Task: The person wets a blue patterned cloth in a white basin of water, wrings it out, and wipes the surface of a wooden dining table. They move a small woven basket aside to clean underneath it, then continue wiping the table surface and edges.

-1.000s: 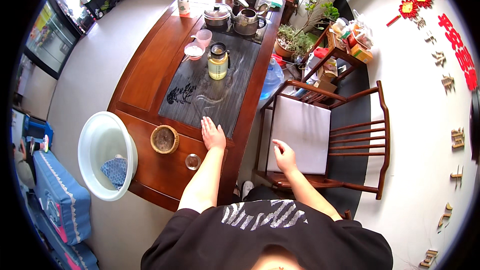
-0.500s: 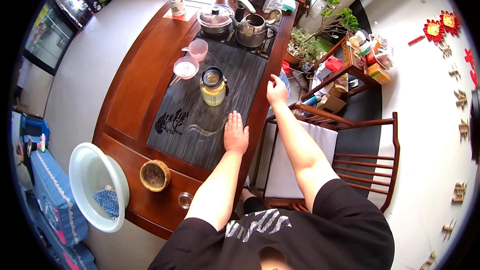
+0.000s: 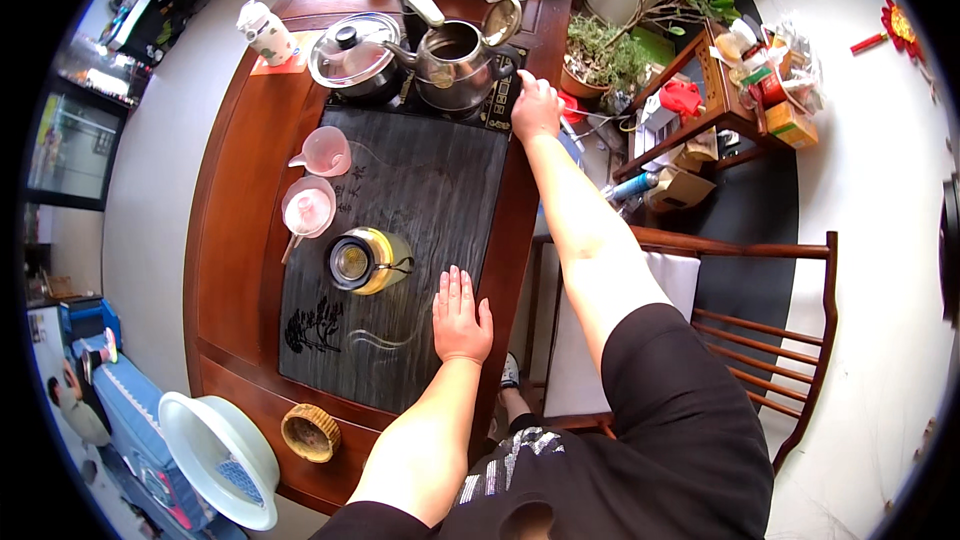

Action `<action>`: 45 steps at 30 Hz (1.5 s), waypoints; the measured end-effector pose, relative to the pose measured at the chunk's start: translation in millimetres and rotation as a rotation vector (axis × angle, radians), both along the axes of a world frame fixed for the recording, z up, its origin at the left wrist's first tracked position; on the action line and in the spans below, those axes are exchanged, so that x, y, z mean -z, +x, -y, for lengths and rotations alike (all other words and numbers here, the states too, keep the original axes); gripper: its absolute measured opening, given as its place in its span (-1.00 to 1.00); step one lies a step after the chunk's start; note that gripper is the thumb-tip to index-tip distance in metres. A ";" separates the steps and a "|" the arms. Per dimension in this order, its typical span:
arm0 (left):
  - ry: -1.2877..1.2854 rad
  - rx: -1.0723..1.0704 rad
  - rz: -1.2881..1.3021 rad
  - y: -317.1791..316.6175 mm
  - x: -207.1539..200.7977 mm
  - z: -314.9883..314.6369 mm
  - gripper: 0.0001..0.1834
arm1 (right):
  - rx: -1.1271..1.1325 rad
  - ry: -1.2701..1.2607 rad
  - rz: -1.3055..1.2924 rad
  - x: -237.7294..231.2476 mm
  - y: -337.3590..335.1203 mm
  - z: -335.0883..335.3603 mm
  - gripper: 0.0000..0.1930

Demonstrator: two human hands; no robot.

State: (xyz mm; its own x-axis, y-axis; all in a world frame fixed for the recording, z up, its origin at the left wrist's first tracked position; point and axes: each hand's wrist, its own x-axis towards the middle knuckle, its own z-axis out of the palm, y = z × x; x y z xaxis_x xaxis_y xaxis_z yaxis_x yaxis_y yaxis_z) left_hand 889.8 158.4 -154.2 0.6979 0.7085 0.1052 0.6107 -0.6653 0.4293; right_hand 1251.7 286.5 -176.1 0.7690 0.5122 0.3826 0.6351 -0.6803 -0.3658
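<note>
My left hand [image 3: 462, 320] lies palm down on the black tea tray [image 3: 420, 200], fingers stretched out and thumb apart; it holds nothing. Left of its fingertips stands a glass jar [image 3: 385, 262] of yellowish liquid with a dark lid. At the table's right edge, my right hand [image 3: 537, 108] is beside the cooktop's control panel [image 3: 498, 105], fingers loosely bent and seemingly empty. Its fingertips are close to the black handle of a steel kettle [image 3: 450, 75], whose lid [image 3: 502, 20] is tipped up. I cannot tell whether they touch the handle.
Left of the kettle stands a lidded pot [image 3: 352, 58]. A pink cup [image 3: 326, 150] and a pink strainer [image 3: 308, 208] sit along the tray's left side. A wooden bowl [image 3: 311, 432] and pale basin [image 3: 215, 460] are at the near left. A chair [image 3: 640, 340] stands at my right.
My right hand has moved forward along the table edge to the kettle's side. My left hand stays flat on the tray. The whole view has shifted and turned.
</note>
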 end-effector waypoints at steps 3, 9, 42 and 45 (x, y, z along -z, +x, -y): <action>0.013 -0.003 -0.009 -3.8 1.6 -1.3 -0.42 | 0.004 -0.024 0.003 -0.7 -7.2 -7.2 -0.55; 0.034 0.025 -0.024 6.7 1.8 1.0 -0.43 | 0.037 -0.113 0.018 2.5 8.7 -4.0 -0.57; 0.036 -0.015 -0.044 3.2 -3.3 -2.0 -0.45 | -0.344 0.205 0.047 -0.1 -15.2 26.7 -0.71; 0.031 -0.017 -0.034 4.2 -3.1 -1.5 -0.45 | -0.359 0.221 0.050 2.7 -13.5 28.6 -0.73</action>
State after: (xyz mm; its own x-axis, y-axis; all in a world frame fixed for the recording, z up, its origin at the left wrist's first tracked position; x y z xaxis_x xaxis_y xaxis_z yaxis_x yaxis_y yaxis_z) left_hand 894.0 159.9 -151.0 0.6896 0.7168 0.1032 0.6358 -0.6676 0.3874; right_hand 1238.1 257.8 -178.8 0.5346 0.6452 0.5458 0.8380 -0.3214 -0.4410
